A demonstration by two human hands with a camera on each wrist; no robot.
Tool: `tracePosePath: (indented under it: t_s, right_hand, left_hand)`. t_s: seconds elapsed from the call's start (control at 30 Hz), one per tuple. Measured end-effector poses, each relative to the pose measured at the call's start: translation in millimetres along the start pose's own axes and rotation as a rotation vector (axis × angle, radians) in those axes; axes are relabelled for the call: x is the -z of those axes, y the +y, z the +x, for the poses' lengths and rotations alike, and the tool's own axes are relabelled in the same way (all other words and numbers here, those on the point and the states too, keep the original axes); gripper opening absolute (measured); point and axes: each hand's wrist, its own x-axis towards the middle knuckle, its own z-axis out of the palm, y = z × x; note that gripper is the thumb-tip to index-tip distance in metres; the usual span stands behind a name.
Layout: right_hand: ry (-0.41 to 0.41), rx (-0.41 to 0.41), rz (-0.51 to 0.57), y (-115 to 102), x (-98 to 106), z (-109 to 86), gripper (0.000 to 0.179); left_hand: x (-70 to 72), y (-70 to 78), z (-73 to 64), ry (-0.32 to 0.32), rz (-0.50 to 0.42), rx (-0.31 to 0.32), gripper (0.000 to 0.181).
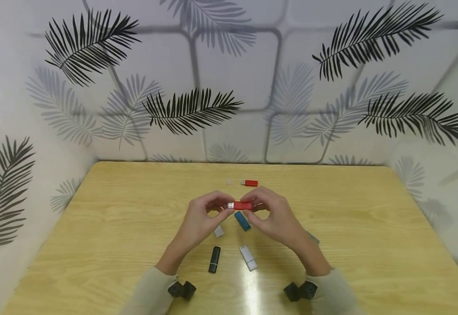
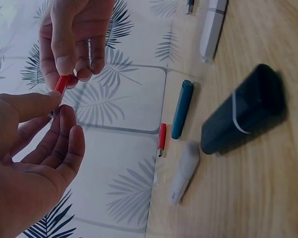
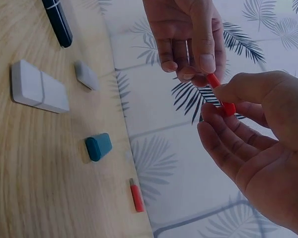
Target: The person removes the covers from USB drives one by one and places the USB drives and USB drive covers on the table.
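Note:
A red USB stick (image 1: pixel 242 205) with a silver plug is held up between both hands over the table. My left hand (image 1: pixel 203 218) pinches its plug end between thumb and fingertips. At the other end, my right hand (image 1: pixel 273 215) grips the red body with thumb and forefinger; the right wrist view shows the red USB stick (image 3: pixel 228 106) poking out past that thumb. Below the hands lies a blue USB stick (image 1: pixel 242 221). Beyond them rests a second red USB stick (image 1: pixel 249 183), its metal plug bare, with a small clear cap (image 1: pixel 229 182) to its left.
Nearer the front are a black USB stick (image 1: pixel 214 259) and a white one (image 1: pixel 248 257). A grey-white stick (image 1: pixel 218 231) is partly hidden by the left hand. A bluish-grey thing (image 1: pixel 313 238) shows past the right forearm. The wooden table (image 1: pixel 114 210) meets a patterned backdrop (image 1: pixel 236 144).

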Motion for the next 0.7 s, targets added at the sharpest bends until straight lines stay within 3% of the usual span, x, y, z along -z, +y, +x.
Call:
tracePosePath:
  t_s: [0.7]
  right_hand:
    - [-0.019,-0.019,-0.010,-1.7,18.3,-2.5,0.027]
  left_hand:
    - [-8.3,3.2,12.6,-0.064,-0.048,-0.001,0.019]
